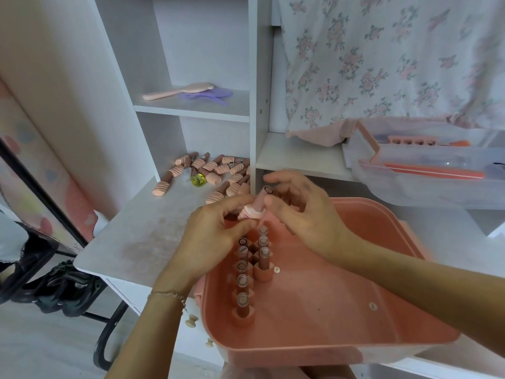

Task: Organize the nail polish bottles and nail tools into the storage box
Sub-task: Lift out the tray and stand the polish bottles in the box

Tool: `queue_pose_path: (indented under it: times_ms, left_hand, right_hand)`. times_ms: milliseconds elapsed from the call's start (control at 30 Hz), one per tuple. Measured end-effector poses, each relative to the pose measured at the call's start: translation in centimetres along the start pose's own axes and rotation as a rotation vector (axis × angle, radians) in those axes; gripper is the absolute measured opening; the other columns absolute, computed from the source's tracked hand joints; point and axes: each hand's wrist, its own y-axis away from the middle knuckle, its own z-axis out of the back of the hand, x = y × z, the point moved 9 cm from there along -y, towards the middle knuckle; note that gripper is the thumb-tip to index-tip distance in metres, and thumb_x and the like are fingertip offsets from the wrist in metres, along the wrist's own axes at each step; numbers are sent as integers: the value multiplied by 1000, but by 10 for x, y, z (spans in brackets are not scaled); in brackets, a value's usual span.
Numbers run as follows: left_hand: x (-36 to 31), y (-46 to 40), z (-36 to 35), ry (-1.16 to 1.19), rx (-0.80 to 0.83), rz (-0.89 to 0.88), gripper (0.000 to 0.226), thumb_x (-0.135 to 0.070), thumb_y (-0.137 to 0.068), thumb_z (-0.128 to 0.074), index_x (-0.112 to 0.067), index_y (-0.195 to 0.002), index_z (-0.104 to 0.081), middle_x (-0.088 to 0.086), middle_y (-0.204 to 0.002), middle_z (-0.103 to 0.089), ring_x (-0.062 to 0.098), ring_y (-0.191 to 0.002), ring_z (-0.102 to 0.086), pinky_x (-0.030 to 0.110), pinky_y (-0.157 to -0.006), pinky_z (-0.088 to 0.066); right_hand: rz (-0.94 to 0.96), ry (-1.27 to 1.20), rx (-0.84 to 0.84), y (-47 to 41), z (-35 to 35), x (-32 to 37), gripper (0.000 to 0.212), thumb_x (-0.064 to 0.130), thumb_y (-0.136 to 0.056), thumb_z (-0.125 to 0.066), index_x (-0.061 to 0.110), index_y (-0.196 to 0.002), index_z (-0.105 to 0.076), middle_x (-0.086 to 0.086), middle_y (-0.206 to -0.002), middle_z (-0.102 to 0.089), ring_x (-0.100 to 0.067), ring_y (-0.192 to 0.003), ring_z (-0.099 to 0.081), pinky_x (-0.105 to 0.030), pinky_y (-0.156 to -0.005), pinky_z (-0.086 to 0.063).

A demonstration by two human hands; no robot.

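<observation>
Both the left hand (pixel 218 222) and right hand (pixel 297 212) pinch one nail polish bottle (pixel 255 207) above the storage box (pixel 355 310); a careless lowering could topple the standing bottles (pixel 243 283).

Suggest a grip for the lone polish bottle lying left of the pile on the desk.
Pinch the lone bottle across its brown cap end, a hand coming from above. It lies flat, apart from the pile, cap pointing up-right, so both sides are free.
</observation>
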Motion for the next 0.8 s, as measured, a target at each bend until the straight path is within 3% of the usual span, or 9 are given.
queue_pose_path:
  times_ms: [67, 233, 300, 367, 500, 600, 700, 767, 800]
  left_hand:
    - [-1, 1, -1, -5, 18, -15, 39, -14, -78, -71, -44, -102, -64, -13, -93, -72, 1, -92, -64, 36, -90, -50]
    - [2, 0, -3, 32, 35, -3, 47, -19, -74, -74, -55, -101, -57, -27, -95, -69, -10, -101, -57, 24, -96, -43]
    - [6, -1, -4, 36, 45, 5, 45, -26, -74, -74, -47, -110, -57, -23, -101, -69, -14, -111, -48, 25, -103, -36]
    - [7, -1, -2, 1, 18, -8, 38, -29, -77, -71, -36, -112, -61, -22, -104, -67, -15, -110, -49, 25, -102, -38]
    - [-1, 1, 6, -159, -98, -69, 21, -22, -85, -63, -25, -105, -67, -20, -101, -63, 2, -106, -56, 24, -95, -43]
    - [-1, 1, 12, -308, -157, -85, 23, -20, -88, -58, -20, -110, -65, -8, -113, -62, 13, -118, -49, 16, -95, -32]
    - [11, 2, 17, -286, -209, 21, 30, -18, -91, -51, -19, -121, -59, -2, -124, -58, 11, -114, -50, 16, -97, -34]
    - [23, 3, 20, -223, -241, 135, 31, -17, -93, -47, -19, -122, -58, -4, -119, -61, 2, -100, -52, 1, -83, -31]
    - [29, 3, 21, -216, -249, 183, 31, -15, -94, -45, -20, -120, -60, -3, -115, -64, 3, -97, -53, 1, -75, -29]
  right_hand:
    - [4, 36, 1, 0, -4, -1, 18, 18, -87, -58, 32, -98, -53, 0, -90, -64, -1, -72, -56, -12, -63, -38]
    - [0, -26, -36, 1, 3, -1, 15, 18, -86, -57, 31, -89, -53, 2, -85, -67, 0, -70, -55, -21, -62, -40]
    - [2, -39, -46, 3, 10, -1, 13, 18, -83, -57, 30, -88, -54, 2, -82, -65, -5, -75, -55, -25, -64, -40]
    - [14, -31, -41, 6, 16, 2, 13, 16, -81, -58, 26, -88, -55, -6, -82, -64, -10, -73, -54, -27, -63, -39]
    - [91, 24, 54, 16, 21, 10, 11, 9, -83, -60, 18, -85, -56, -13, -75, -63, -28, -72, -56, -39, -66, -44]
    - [113, 116, 169, 26, 15, 8, 7, 18, -77, -60, 19, -83, -56, -3, -71, -62, -19, -66, -55, -28, -62, -44]
    - [92, 196, 323, 36, 3, -2, 15, 16, -78, -66, 26, -82, -56, 0, -72, -63, -12, -63, -55, -18, -56, -41]
    - [108, 305, 421, 41, -6, -9, 16, 18, -80, -68, 28, -84, -56, 8, -72, -61, -4, -64, -54, -13, -58, -38]
    - [107, 361, 458, 43, -11, -14, 13, 22, -81, -67, 28, -85, -56, 11, -73, -59, -2, -65, -52, -12, -59, -38]
